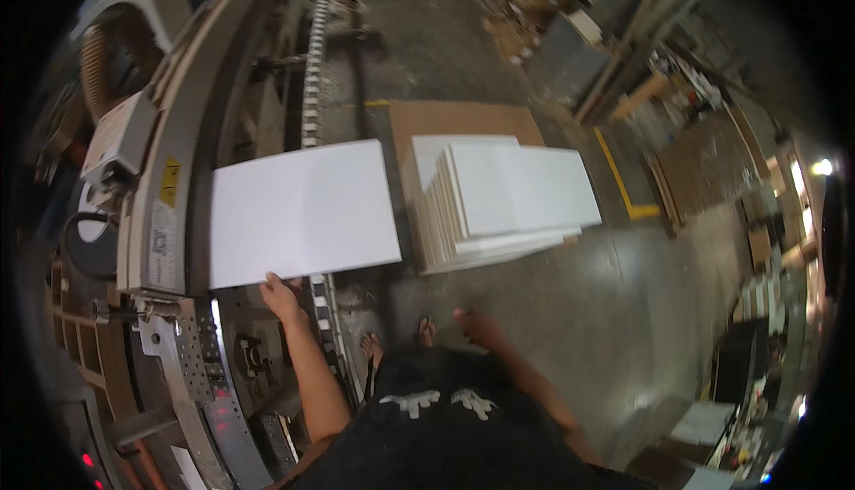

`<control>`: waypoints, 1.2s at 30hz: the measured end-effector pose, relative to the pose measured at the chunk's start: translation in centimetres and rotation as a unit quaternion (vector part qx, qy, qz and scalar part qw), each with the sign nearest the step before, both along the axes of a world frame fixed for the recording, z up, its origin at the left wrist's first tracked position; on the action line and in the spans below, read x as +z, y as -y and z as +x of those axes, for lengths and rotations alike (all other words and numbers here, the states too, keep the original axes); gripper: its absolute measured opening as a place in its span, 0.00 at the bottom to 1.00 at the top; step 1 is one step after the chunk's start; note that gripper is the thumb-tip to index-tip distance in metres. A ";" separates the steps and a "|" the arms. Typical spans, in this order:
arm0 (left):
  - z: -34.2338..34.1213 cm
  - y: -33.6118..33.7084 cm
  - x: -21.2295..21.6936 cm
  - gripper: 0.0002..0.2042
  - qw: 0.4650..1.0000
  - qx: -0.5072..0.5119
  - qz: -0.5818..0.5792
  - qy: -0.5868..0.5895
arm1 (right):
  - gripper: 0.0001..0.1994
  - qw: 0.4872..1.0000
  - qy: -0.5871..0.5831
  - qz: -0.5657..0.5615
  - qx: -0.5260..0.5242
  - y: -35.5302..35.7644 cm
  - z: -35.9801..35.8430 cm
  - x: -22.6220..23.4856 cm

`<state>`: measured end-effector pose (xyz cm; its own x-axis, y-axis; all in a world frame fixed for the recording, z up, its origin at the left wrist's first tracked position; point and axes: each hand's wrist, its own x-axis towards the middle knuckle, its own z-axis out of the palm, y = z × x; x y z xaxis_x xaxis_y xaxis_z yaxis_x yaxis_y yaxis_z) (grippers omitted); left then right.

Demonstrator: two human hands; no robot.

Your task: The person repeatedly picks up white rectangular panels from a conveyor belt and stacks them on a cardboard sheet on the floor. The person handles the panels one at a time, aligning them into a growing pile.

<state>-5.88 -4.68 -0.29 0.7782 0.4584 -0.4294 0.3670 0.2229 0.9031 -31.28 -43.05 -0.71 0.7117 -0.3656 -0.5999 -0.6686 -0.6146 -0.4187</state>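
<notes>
White board [303, 209], left of centre, lies across the rail [312, 89]; left hand [283, 298] touches its near edge, pinch or push unclear; right hand [482, 330], lower centre, seemingly empty, finger closure unclear; uneven pushing could skew the board; rack [105, 334], lower left, contents indistinct.

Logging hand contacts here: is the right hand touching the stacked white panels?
No, a visible gap separates the right hand from the stacked white panels.
</notes>
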 end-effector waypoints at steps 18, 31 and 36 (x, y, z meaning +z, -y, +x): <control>-3.9 41.0 0.8 0.22 0.930 -0.361 0.048 -0.056 | 0.17 0.904 -0.030 0.135 -0.404 12.8 -31.5 -23.4; -7.7 51.0 -8.5 0.25 0.919 -0.312 0.182 -0.159 | 0.19 0.727 0.076 0.232 -0.642 29.2 -32.7 -15.1; -9.9 49.1 -8.7 0.17 0.912 -0.378 0.026 -0.160 | 0.19 0.738 0.148 0.200 -0.627 36.0 -29.4 -11.6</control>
<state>-15.78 -53.75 -9.03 0.7192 -0.1310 -0.6824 0.6444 -0.2418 0.7255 -60.66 -79.07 -12.31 0.0867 -0.6845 -0.7238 -0.4497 0.6214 -0.6416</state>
